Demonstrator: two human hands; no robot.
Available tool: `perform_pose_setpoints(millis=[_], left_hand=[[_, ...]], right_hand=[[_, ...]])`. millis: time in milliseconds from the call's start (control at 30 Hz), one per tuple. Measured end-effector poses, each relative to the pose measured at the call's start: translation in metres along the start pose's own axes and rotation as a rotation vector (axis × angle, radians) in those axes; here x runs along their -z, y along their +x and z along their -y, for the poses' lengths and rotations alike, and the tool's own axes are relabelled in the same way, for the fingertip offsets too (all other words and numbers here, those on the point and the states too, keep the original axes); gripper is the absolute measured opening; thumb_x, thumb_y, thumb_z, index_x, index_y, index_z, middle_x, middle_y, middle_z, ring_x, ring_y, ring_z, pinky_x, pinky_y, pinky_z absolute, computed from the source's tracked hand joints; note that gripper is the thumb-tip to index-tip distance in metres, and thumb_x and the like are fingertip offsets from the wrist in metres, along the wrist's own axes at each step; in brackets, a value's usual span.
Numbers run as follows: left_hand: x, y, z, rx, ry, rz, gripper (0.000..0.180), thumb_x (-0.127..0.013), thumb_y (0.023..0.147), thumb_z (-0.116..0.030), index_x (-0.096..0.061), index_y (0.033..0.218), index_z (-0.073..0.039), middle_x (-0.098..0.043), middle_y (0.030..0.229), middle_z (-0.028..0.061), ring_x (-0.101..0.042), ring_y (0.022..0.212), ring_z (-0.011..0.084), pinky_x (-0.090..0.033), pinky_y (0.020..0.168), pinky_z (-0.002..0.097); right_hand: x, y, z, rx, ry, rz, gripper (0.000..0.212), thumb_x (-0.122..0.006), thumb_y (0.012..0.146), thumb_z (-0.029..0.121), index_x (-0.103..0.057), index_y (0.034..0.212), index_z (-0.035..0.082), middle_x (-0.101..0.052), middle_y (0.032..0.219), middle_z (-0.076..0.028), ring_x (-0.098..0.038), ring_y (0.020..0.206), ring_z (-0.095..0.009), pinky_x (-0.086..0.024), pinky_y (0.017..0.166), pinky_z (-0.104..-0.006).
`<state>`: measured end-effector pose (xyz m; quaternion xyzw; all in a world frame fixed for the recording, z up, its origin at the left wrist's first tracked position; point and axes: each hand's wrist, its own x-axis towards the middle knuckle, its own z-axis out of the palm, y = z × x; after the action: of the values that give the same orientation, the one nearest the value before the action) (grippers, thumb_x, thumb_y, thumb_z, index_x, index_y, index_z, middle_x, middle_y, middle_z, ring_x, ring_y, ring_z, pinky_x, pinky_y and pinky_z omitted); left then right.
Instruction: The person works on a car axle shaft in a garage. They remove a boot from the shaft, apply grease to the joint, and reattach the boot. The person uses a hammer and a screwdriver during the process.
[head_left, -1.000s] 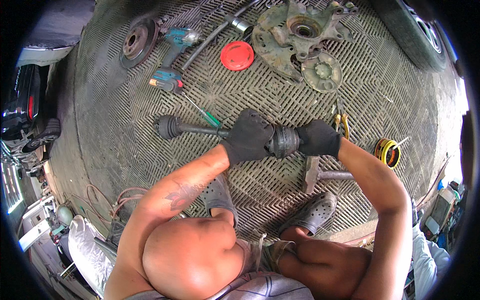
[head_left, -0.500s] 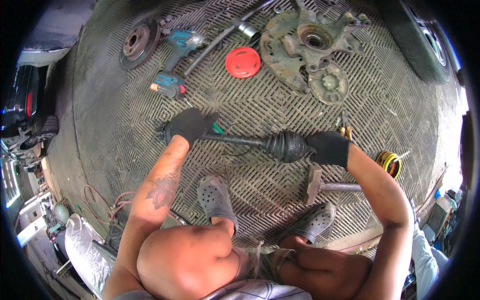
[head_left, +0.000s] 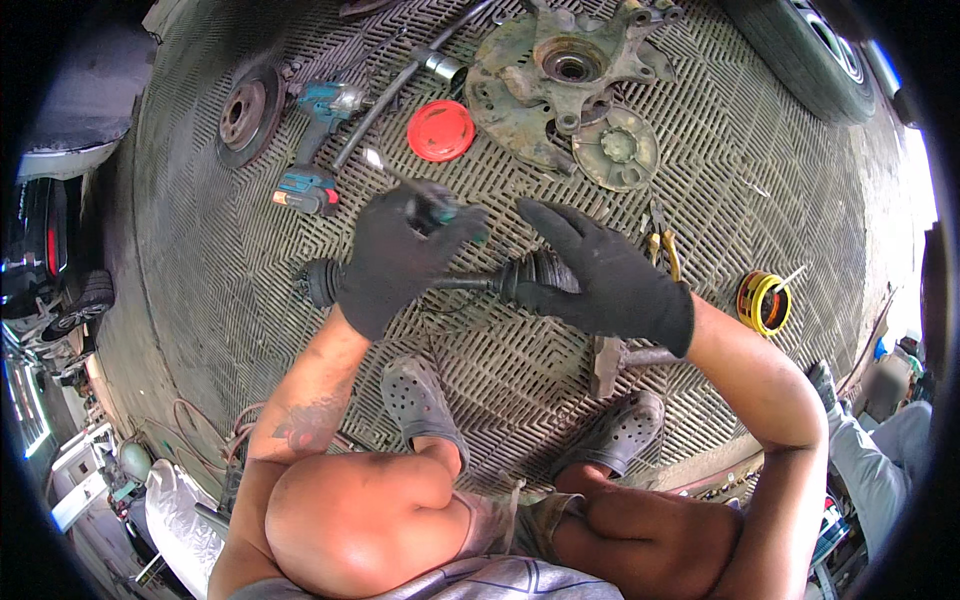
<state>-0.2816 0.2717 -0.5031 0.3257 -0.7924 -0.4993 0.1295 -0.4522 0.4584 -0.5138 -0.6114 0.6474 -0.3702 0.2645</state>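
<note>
Half a second ago the left hand [head_left: 395, 255] was gripping the far end of the drive shaft [head_left: 470, 284]; now it is raised above it, its gloved fingers curled around a green-handled screwdriver [head_left: 425, 203] whose bright tip points up and away. Meanwhile the right hand [head_left: 600, 275] has opened out, fingers spread and loose, palm resting over the ribbed rubber boot [head_left: 535, 275] near the shaft's middle. That shaft lies across the grated rubber mat [head_left: 200, 260], just beyond the person's grey clogs [head_left: 420, 400], its left joint end showing beside the left wrist. By my judgement the work is at the stage of bringing a tool to the boot, probably to pry at its clamp or edge. Any such move calls for the right hand to steady the shaft against rolling while the screwdriver tip comes down accurately. A hammer [head_left: 620, 358] lies under the right forearm, yellow-handled pliers [head_left: 665, 245] just beyond the fingertips.
</note>
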Motion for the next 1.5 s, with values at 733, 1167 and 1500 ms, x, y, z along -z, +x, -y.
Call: perform_pose_setpoints(millis=[733, 1167, 1500], left_hand=[[0.032, -0.022, 0.137, 0.125, 0.696, 0.619, 0.053, -0.072, 0.083, -0.061, -0.073, 0.096, -0.01, -0.069, 0.076, 0.0154, -0.068, 0.075, 0.0377, -0.052, 0.07, 0.0466], [0.04, -0.026, 0.15, 0.118, 0.648, 0.613, 0.053, -0.075, 0.081, -0.06, -0.076, 0.092, -0.009, -0.071, 0.075, 0.0146, -0.07, 0.072, 0.0338, -0.053, 0.069, 0.0426], [0.04, -0.029, 0.153, 0.135, 0.667, 0.59, 0.053, -0.077, 0.079, -0.06, -0.076, 0.097, -0.009, -0.072, 0.079, 0.014, -0.071, 0.077, 0.0341, -0.055, 0.072, 0.0429]], right_hand=[[0.046, -0.113, -0.063, -0.277, -0.153, 0.221, 0.028, -0.069, 0.092, 0.032, -0.074, 0.11, 0.012, -0.072, 0.087, -0.018, -0.069, 0.076, -0.039, -0.055, 0.068, -0.0474], [0.048, -0.087, -0.041, -0.309, -0.373, 0.204, 0.034, -0.077, 0.085, 0.031, -0.075, 0.114, 0.015, -0.07, 0.087, -0.012, -0.068, 0.069, -0.035, -0.053, 0.061, -0.0449], [0.041, -0.073, -0.05, -0.153, -0.423, 0.273, 0.033, -0.074, 0.084, 0.035, -0.073, 0.11, 0.016, -0.065, 0.082, -0.009, -0.068, 0.069, -0.032, -0.054, 0.06, -0.0441]])
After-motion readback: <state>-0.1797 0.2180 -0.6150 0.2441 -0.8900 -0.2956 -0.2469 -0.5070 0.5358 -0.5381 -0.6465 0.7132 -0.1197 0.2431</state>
